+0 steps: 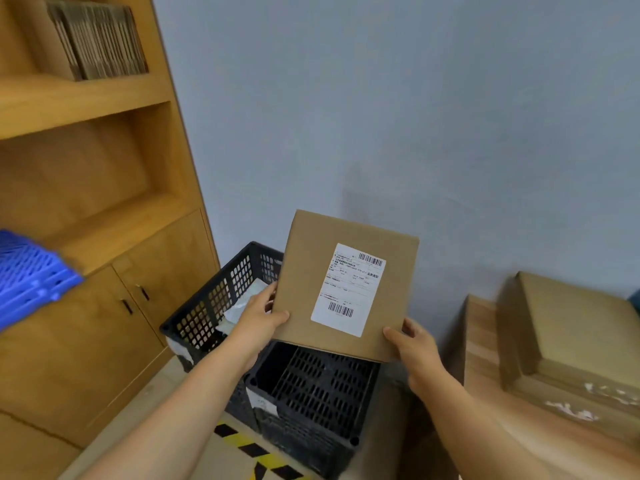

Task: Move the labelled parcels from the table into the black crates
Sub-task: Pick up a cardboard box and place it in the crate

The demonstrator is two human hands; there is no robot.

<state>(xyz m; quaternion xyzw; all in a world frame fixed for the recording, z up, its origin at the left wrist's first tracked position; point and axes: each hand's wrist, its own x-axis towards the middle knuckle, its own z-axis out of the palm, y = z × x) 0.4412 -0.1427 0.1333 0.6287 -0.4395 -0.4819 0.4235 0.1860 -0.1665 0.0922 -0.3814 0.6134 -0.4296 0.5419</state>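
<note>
I hold a flat brown cardboard parcel (346,282) with a white barcode label facing me, tilted up above the crates. My left hand (261,315) grips its lower left edge, thumb on the front. My right hand (414,344) grips its lower right corner. Directly below the parcel stands a black perforated crate (311,403), its inside bare as far as I can see. Behind it a second black crate (211,306) holds a pale grey-white packet. On the wooden table (485,358) at the right lies a stack of flat brown parcels (575,341).
A wooden cabinet with shelves and doors (104,209) fills the left side; flattened cardboard stands on its top shelf. A blue plastic crate (31,271) juts in at the left edge. Yellow-black hazard tape (252,448) marks the floor before the crates. A grey wall lies behind.
</note>
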